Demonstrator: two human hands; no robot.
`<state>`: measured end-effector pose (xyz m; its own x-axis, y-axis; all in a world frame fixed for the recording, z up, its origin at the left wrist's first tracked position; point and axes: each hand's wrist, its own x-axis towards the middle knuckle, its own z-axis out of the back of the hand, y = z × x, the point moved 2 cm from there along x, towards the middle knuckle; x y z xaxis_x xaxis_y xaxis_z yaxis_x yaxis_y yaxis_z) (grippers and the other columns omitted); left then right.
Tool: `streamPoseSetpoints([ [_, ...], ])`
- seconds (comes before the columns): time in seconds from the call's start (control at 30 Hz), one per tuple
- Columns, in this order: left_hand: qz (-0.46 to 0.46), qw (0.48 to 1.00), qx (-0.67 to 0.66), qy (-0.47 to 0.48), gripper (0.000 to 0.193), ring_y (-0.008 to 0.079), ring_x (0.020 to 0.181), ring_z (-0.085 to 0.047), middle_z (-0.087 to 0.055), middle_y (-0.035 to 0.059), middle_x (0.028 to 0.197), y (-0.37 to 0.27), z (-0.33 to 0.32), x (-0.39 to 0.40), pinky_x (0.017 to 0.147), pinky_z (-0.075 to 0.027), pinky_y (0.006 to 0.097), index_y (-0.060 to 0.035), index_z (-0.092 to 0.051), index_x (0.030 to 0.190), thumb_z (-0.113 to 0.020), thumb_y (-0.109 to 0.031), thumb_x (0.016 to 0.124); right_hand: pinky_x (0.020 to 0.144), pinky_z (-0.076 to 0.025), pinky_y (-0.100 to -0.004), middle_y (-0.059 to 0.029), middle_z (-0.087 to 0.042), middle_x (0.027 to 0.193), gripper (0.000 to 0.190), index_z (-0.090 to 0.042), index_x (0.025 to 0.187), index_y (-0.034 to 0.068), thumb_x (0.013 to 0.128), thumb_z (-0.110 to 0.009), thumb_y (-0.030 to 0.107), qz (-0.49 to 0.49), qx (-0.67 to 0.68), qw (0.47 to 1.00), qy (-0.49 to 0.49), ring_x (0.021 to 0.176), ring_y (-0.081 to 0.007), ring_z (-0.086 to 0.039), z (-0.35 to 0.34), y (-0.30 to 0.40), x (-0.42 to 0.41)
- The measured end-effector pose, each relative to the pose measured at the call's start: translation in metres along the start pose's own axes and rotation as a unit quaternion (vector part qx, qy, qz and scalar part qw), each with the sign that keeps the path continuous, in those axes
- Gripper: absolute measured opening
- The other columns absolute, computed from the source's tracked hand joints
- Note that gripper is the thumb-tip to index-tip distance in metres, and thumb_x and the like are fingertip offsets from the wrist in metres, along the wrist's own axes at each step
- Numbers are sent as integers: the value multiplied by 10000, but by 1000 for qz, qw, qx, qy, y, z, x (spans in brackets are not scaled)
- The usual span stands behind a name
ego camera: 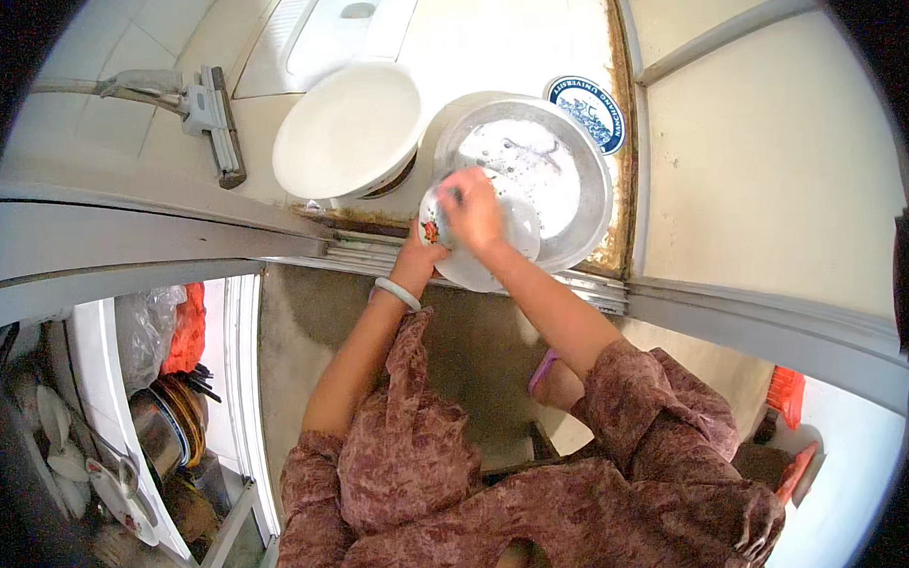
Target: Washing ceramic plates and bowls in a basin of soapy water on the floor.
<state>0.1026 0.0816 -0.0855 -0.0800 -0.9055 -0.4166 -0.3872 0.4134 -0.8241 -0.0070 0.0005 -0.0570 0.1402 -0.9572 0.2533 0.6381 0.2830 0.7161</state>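
A white plate with a red flower print (519, 233) is tilted over the near left side of a metal basin (595, 196). My left hand (421, 253) grips this plate by its left rim; a pale bangle circles that wrist. Across the plate's face lies my right hand (477, 214), blurred, with its fingers bent. Whether a cloth or anything else is under those fingers is hidden. Pale, foamy-looking liquid with dark bits (544, 161) fills the basin's bottom. Left of the basin, a wide white bowl or basin (350, 130) leans at an angle on a dark-sided base.
A sponge mop head (212, 127) rests against the left wall. A squat toilet (333, 33) is set in the floor beyond. Behind the basin lies a round blue-and-white emblem (590, 114) bearing writing. A metal door track (582, 288) runs below my hands. Dishes (120, 498) fill the lower left.
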Motion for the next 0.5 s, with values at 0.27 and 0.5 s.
streamPoseSetpoints([
  [0.27,-11,1000,-16,13,713,184,955,-585,-562,69,1135,7,9,1,711,-525,316,-103,-310,1398,-574,9,745,777,-472,-415,-146,-605,919,100,-629,831,75,751,-686,92,-35,-71,997,-24,891,-340,-581,11,2,13],
  [0.5,-7,999,35,-4,770,196,1016,-566,-553,77,1154,7,20,-6,795,-507,321,-95,-285,1420,-585,45,725,844,-450,-389,-131,-576,939,147,-605,863,75,746,-690,47,73,78,989,103,937,-335,-562,-3,17,-10],
])
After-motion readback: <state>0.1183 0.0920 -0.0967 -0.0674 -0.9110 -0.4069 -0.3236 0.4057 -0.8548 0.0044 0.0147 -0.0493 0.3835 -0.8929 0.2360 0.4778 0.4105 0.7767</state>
